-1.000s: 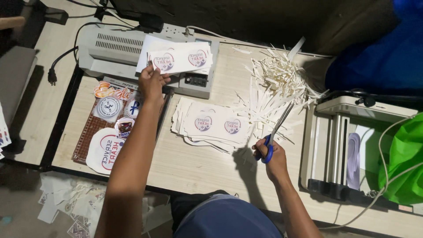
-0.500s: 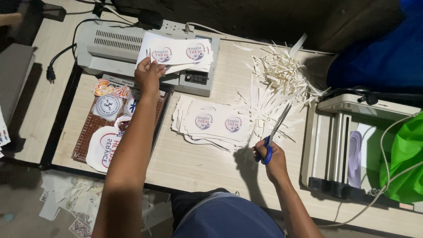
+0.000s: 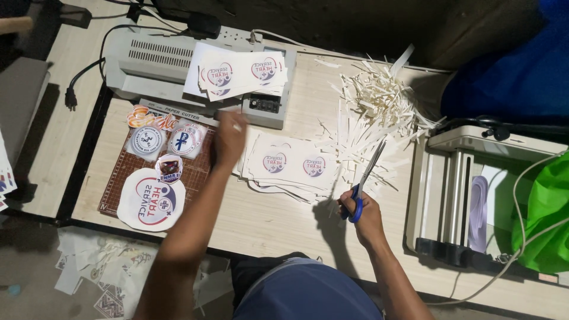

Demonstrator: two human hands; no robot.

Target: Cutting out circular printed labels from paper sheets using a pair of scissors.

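Scissors (image 3: pixel 364 181) sit gripped in the right hand (image 3: pixel 366 214), blades up over paper strips (image 3: pixel 379 106). Left hand (image 3: pixel 230 139), fingers loosely curled and empty, hovers beside the printed sheet stack (image 3: pixel 293 166) mid-desk.

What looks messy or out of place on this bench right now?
A heap of white paper strips sprawls loosely across the table behind the scissors, and paper scraps litter the floor below the table's near edge.

Left hand (image 3: pixel 230 137) drawn back off the printed sheets on the laminator (image 3: pixel 178 65), now blurred above the stack of printed sheets (image 3: pixel 290 166), seemingly empty
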